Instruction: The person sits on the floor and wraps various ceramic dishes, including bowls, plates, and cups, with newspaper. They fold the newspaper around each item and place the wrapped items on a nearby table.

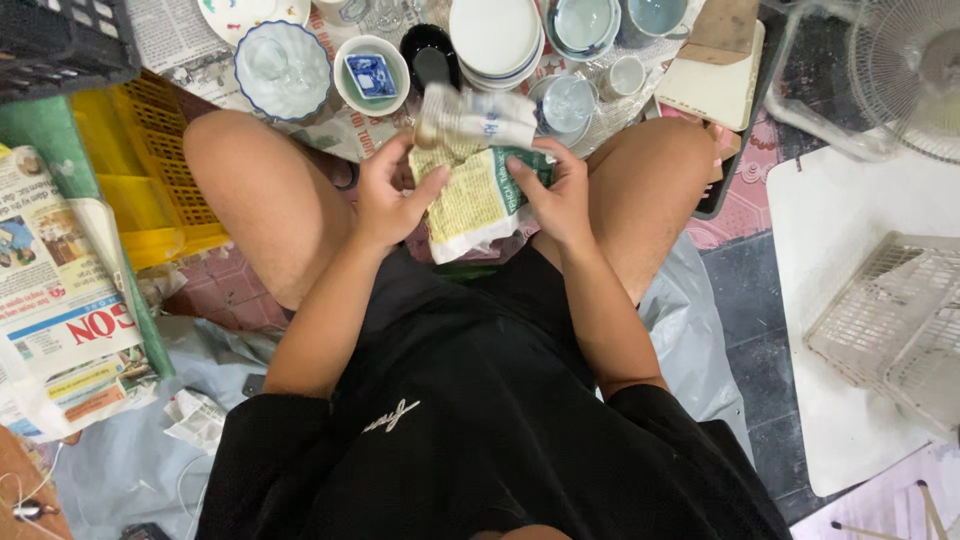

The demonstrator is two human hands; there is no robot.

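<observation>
Between my knees I hold a crumpled sheet of newspaper [478,205] with both hands. My left hand [392,195] grips its left edge and my right hand [556,190] grips its right edge. The top of the paper bulges around a blurred, pale object [478,118] that is partly wrapped; I cannot tell what it is. Just beyond it on the floor sit several ceramic bowls and plates, among them a scalloped white-and-blue bowl [283,66], a small bowl holding a blue square dish [371,75] and a stack of white plates [497,40].
A yellow plastic crate [150,170] and a pile of newspapers [60,290] lie to my left. A white lattice basket [890,320] and a fan [905,60] are at the right. A black crate [60,40] fills the top left corner. Plastic sheeting covers the floor beneath me.
</observation>
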